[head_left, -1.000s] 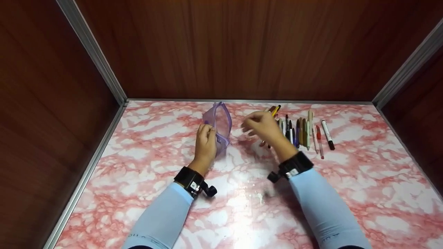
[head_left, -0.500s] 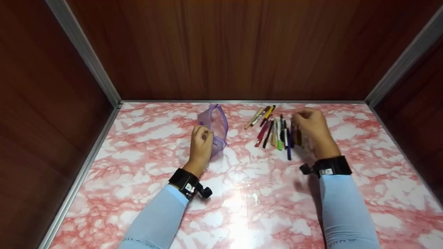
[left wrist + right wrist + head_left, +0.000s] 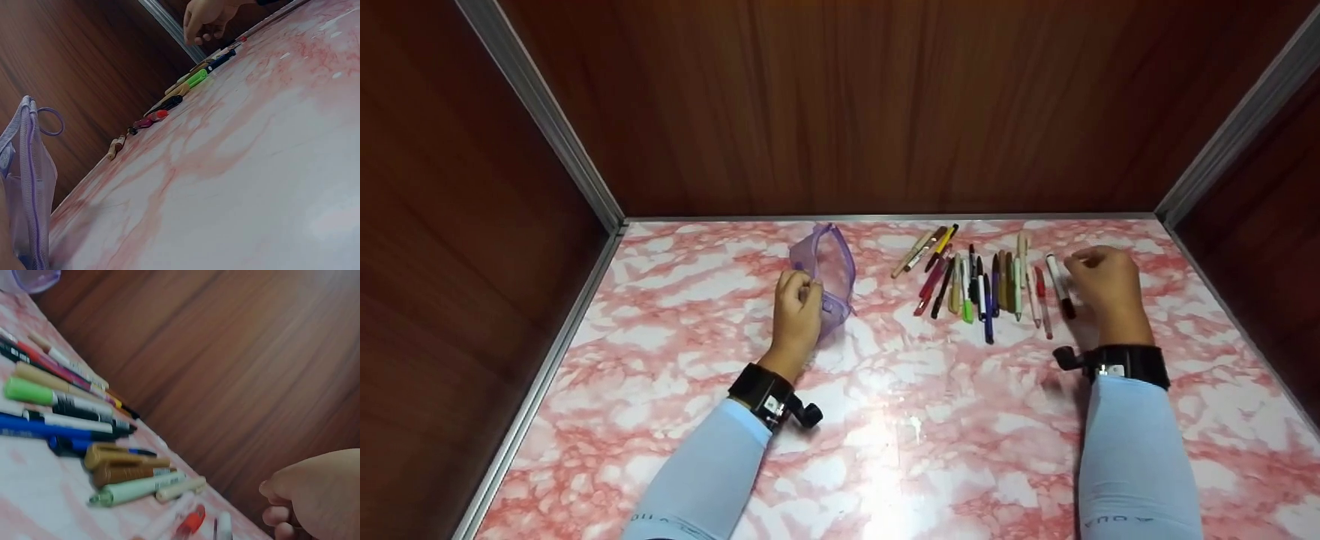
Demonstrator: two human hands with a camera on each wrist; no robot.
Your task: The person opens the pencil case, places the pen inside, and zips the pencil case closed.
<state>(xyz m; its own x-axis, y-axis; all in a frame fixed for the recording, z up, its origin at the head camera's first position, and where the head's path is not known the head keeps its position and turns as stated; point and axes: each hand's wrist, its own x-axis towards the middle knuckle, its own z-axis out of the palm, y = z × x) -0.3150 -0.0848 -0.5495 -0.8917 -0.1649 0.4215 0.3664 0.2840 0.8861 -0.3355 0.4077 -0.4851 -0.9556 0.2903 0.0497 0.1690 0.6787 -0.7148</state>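
Fingers and thumb of the left hand point(image 3: 798, 311) were clamped on the rim of a translucent purple mesh pouch with a darker purple zip edge point(image 3: 808, 251), its mouth spread wide to the right of their tips. Those of the right hand point(image 3: 1112, 285) were loosely bent above the pink-and-white marbled tabletop point(image 3: 960, 450); whether thumb and forefinger touched could not be told. Just left of the right fingertips lay a white marker with a black cap point(image 3: 1060, 289). Farther left of them, in a rough row, came a slim pen, red above and pinkish below point(image 3: 1041, 285), a pale pink pen point(image 3: 1033, 296), a pale green pen point(image 3: 1018, 292), two brown pens point(image 3: 1009, 281), a dark blue pen point(image 3: 988, 319) and a white pen with a bright green end point(image 3: 967, 306). Nearest the left fingers, though well apart from them, was a slanted beige pen point(image 3: 908, 259), and near it a yellow pen with a black end point(image 3: 943, 244). Behind both sets of fingers rose a dark reddish-brown wood-grain panel point(image 3: 847, 112).
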